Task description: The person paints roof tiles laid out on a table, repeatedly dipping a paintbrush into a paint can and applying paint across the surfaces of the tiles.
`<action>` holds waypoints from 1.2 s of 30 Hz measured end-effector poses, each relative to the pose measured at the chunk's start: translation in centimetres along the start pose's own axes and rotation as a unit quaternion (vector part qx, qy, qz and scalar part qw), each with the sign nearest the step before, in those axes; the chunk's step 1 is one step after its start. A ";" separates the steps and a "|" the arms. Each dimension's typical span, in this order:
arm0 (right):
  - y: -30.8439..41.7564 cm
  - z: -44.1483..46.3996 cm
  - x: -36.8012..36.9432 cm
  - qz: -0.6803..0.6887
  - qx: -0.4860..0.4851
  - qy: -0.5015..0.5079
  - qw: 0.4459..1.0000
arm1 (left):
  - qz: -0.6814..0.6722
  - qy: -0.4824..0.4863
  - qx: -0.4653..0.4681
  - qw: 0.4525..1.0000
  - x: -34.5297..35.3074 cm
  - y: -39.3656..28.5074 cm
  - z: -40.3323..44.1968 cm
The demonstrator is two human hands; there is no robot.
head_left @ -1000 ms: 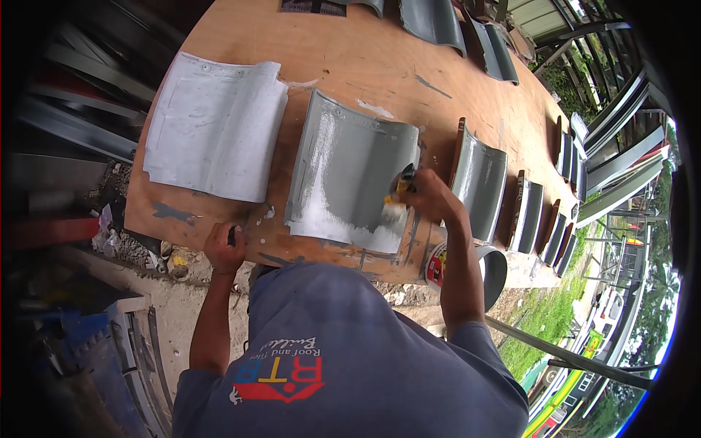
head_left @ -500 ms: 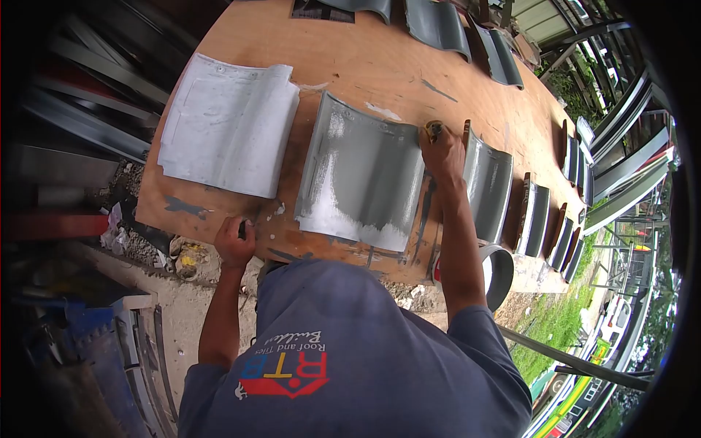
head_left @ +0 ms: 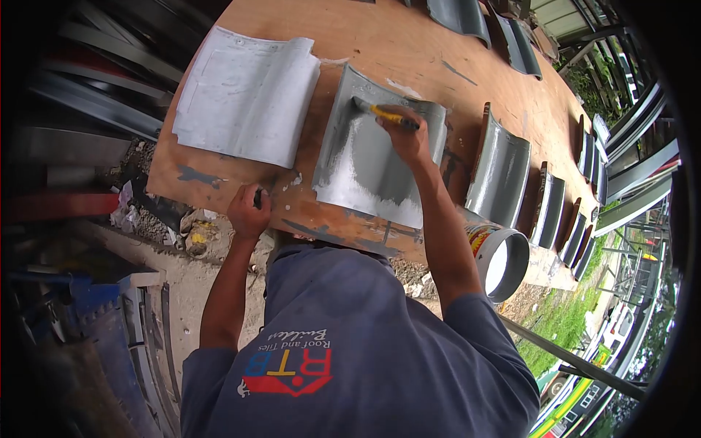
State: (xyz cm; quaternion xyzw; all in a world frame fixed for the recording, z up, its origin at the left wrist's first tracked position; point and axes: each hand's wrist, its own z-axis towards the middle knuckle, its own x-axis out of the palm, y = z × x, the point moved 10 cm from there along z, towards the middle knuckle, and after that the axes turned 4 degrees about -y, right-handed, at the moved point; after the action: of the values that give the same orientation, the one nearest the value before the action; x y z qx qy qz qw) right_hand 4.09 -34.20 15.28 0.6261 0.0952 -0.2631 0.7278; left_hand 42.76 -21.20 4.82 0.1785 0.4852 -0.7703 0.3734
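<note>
A paintbrush [head_left: 387, 114] with a yellow and black handle is in my right hand [head_left: 410, 140], its bristles on the upper left part of a roof tile [head_left: 391, 157]. That tile is mostly coated in wet grey paint, with white showing along its lower edge and lower left. My left hand [head_left: 249, 212] is closed at the table's near edge, around something small and dark that I cannot make out. Just above it lies a white, unpainted-looking roof tile [head_left: 244, 98].
The wooden table [head_left: 365, 44] carries several more grey tiles, one close on the right [head_left: 500, 175] and others at the far side. A paint bucket [head_left: 502, 264] stands by the near edge at right. Metal sheets [head_left: 95, 102] lie to the left.
My right hand has moved left over the grey tile, bringing the brush from its right edge to its upper left. The view has shifted, showing more of the bucket.
</note>
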 end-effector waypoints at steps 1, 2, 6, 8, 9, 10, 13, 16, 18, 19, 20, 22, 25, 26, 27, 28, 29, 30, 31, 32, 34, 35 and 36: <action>1.2 -2.0 0.9 -0.021 -0.041 0.049 0.998 | 0.002 -0.001 -0.006 1.000 -0.1 0.1 0.0; 2.4 -4.3 1.7 -0.044 -0.082 0.098 0.991 | 0.016 -0.004 -0.003 1.000 -0.1 0.0 -0.1; 3.7 -11.3 2.6 -0.058 -0.098 0.240 0.964 | 0.039 -0.010 -0.016 0.999 0.2 0.3 -0.4; 4.7 -13.2 3.1 -0.065 -0.107 0.302 0.945 | 0.036 -0.010 -0.023 0.999 0.1 0.2 -0.3; 4.8 -13.5 3.2 -0.076 -0.052 0.335 0.938 | 0.034 -0.010 -0.020 0.999 0.1 0.2 -0.3; 4.3 -13.7 3.5 -0.086 0.003 0.367 0.926 | 0.036 -0.012 -0.026 0.999 0.0 0.5 -0.2; 3.7 -11.1 3.8 -0.040 -0.001 0.344 0.938 | 0.024 -0.016 -0.020 0.999 -0.1 0.4 -0.4; 2.2 -7.0 4.6 -0.066 0.038 0.300 0.951 | 0.025 -0.015 -0.022 0.999 -0.2 0.3 -0.4; 0.3 -3.5 2.9 -0.021 0.048 0.147 0.988 | 0.029 -0.021 -0.008 0.999 -0.5 0.0 -0.2; -0.1 -2.5 3.2 -0.021 0.046 0.150 0.987 | 0.031 -0.024 -0.010 0.999 -0.6 0.2 -0.2; 1.3 -1.3 1.9 -0.059 -0.054 0.076 0.994 | 0.026 -0.026 -0.010 0.999 -0.5 0.2 -0.3; 3.2 -1.4 0.7 -0.097 -0.156 0.004 0.983 | 0.021 -0.031 -0.012 0.999 -0.5 0.2 -0.3; 3.4 -5.1 1.4 -0.087 -0.151 0.031 0.984 | 0.018 -0.034 -0.016 0.999 -0.8 0.1 -0.3; 3.8 -7.3 2.2 -0.089 -0.160 0.063 0.981 | 0.016 -0.038 -0.011 0.999 -0.9 0.0 -0.2; 4.2 -9.8 3.0 -0.096 -0.164 0.099 0.977 | 0.015 -0.041 -0.006 0.999 -1.0 -0.1 -0.2; 4.6 -12.0 3.6 -0.102 -0.167 0.134 0.971 | 0.018 -0.041 -0.012 0.999 -1.0 0.1 -0.2; 5.1 -13.5 3.5 -0.100 -0.166 0.141 0.971 | 0.017 -0.041 -0.012 0.999 -0.9 0.1 -0.2; 5.5 -14.9 4.1 -0.072 -0.138 0.202 0.967 | 0.016 -0.040 -0.012 0.999 -0.8 0.2 -0.3; 5.8 -16.0 4.9 -0.044 -0.108 0.261 0.958 | 0.017 -0.036 -0.016 0.999 -0.7 0.2 -0.3; 6.2 -16.1 4.7 -0.043 -0.103 0.263 0.958 | 0.017 -0.039 -0.011 0.999 -0.8 0.2 -0.3; 6.8 -15.7 4.3 -0.031 -0.089 0.279 0.956 | 0.016 -0.037 -0.002 0.999 -0.7 0.1 -0.3; 6.8 -15.3 4.0 -0.026 -0.085 0.257 0.962 | 0.018 -0.035 -0.003 0.999 -0.7 0.1 -0.3; 6.9 -15.3 4.4 -0.026 -0.082 0.255 0.963 | 0.019 -0.034 -0.004 0.999 -0.7 0.1 -0.3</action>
State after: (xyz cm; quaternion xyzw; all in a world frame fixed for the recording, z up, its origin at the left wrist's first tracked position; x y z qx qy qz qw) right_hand 14.17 -20.17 16.10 0.6082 0.3148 -0.1046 0.7212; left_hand 43.31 -20.66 5.05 0.1601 0.4722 -0.7663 0.4052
